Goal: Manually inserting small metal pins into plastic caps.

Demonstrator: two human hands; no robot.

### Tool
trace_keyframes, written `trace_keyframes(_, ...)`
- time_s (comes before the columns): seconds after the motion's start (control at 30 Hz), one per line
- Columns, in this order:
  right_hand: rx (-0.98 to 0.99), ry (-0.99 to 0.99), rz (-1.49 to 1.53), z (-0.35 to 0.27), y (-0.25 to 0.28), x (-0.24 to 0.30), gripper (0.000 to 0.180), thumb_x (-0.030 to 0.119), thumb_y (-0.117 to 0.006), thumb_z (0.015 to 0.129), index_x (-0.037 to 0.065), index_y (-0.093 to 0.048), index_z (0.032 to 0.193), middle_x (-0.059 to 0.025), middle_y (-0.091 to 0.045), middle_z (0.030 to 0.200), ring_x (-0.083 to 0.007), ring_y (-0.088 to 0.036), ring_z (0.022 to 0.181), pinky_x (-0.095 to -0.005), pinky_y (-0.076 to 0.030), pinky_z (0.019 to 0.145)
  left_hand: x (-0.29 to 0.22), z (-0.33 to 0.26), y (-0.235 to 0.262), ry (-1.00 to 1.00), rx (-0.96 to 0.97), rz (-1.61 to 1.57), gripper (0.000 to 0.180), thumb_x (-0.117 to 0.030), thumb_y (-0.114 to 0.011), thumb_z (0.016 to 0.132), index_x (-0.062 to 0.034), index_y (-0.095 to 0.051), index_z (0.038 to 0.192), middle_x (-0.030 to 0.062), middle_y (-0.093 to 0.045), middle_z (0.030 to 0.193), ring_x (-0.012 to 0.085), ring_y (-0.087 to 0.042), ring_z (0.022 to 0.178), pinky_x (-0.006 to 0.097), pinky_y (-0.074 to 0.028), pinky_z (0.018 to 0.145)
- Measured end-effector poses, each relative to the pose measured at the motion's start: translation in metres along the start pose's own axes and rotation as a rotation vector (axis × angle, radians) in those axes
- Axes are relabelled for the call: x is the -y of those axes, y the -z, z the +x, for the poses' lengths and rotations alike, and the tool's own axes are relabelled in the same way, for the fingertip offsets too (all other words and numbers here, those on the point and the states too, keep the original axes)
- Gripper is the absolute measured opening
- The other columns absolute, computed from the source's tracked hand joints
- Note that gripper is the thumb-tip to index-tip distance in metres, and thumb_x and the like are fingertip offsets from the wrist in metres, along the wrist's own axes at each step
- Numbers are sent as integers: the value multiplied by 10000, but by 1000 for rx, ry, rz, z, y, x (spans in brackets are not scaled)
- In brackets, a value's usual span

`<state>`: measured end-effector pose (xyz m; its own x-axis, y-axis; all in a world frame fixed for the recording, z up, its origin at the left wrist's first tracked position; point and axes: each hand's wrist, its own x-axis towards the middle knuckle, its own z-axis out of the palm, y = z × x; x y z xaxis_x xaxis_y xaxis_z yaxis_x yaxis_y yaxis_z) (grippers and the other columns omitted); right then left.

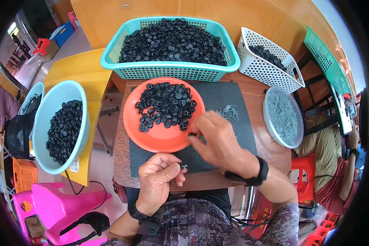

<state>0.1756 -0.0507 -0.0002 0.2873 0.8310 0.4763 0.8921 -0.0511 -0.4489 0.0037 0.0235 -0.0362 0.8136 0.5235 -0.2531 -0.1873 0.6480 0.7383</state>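
The left hand [160, 176] pinches a small dark piece [183, 165] between thumb and forefinger, its short end poking out past the fingertips, dark with a paler, metallic-looking glint. Just above and to the right of that grip, the right hand [219, 141] has thumb and fingertips pressed together on a little black part [192, 134], mostly covered, at the rim of a round orange dish [156, 144]. In the dish, beyond both hands, lies a heap of matte black plastic parts [168, 98], short and rounded, some showing flat disc faces, others ring-like openings. Under the hands and dish spreads a textured dark grey mat [209, 92], with loose silvery screws [228, 111] on it just past the right hand, all on a brown wood-grain table [264, 137]. Farther right of that hand stands a clear tub [265, 117] full of screws; beyond the dish, a teal basket [172, 70] heaped with black parts and a white basket [247, 65]. Well left of the left hand, a pale blue bowl [41, 127] of black parts sits on a yellow table [76, 67], above a pink stool [57, 205]
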Motion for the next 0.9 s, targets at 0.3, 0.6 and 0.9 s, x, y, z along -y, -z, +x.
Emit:
trace_keyframes(0.3,73,-585,825,-55,10,35,156,57,-712,744,3,-577,800,-50,-611,719,-71,-559,642,-226,-454,554,2,-1,-7,53,48,-91,157,-75,-629,832,36,-563,921,138,-632,780,171,-595,602,272,-483,529)
trace_keyframes(0.6,-93,-541,1006,-76,-1,41,202,10,-725,729,4,-559,842,-52,-577,869,-59,-550,737,-204,-466,618,5,-7,-17,-9,67,-59,164,-75,-633,829,36,-558,924,137,-633,788,174,-593,600,269,-486,529)
trace_keyframes(0.9,-203,-552,1105,-92,-4,48,229,-66,-648,767,-20,-603,987,-65,-543,998,-89,-568,830,-221,-504,699,9,-9,-23,-6,49,-7,158,-63,-631,829,36,-560,929,129,-631,782,167,-604,611,262,-491,523)
